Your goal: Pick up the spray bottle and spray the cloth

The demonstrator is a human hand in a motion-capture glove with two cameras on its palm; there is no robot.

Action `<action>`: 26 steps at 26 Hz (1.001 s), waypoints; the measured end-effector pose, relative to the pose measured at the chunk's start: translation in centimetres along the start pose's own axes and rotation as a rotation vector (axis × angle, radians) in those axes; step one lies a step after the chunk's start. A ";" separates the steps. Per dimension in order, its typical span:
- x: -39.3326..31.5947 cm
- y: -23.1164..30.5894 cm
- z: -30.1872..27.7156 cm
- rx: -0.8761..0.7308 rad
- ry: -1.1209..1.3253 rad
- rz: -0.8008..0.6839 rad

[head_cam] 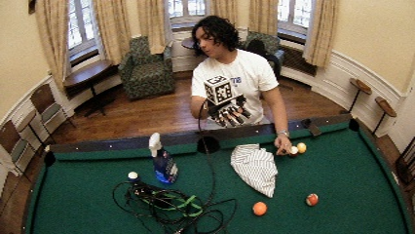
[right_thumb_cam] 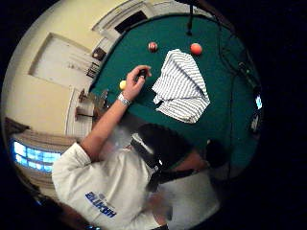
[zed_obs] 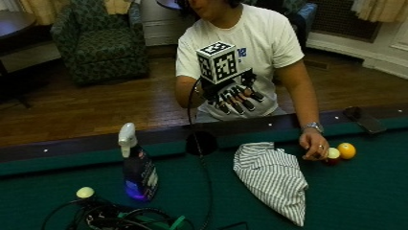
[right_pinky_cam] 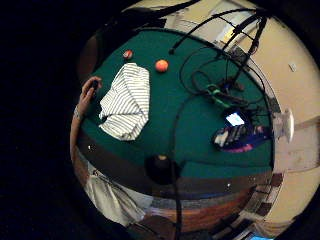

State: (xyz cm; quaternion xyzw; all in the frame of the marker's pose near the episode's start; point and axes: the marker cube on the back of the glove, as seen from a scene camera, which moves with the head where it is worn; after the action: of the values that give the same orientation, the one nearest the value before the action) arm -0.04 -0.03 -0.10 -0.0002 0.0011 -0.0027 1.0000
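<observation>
so r. hand (zed_obs: 232,96) raised, fingers (zed_obs: 244,104) spread, holding nothing.

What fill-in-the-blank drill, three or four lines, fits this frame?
1. The gloved right hand, raised in front of the person's chest, holds ____.
2. The white-topped dark spray bottle stands ____ on the green felt pool table.
3. The striped grey-and-white cloth lies between the spray bottle and the bare ____ hand.
4. That bare hand rests beside a ____ ball.

Missing: nothing; upright; left; yellow
</observation>
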 end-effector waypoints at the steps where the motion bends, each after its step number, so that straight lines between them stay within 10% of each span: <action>1: 0.0 0.0 0.0 0.001 0.001 -0.002; 26: 2.7 0.7 -0.6 -0.030 0.031 0.070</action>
State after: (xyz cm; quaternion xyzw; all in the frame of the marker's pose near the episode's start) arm 2.66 0.66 -0.67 -0.0149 0.0168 0.0323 0.9992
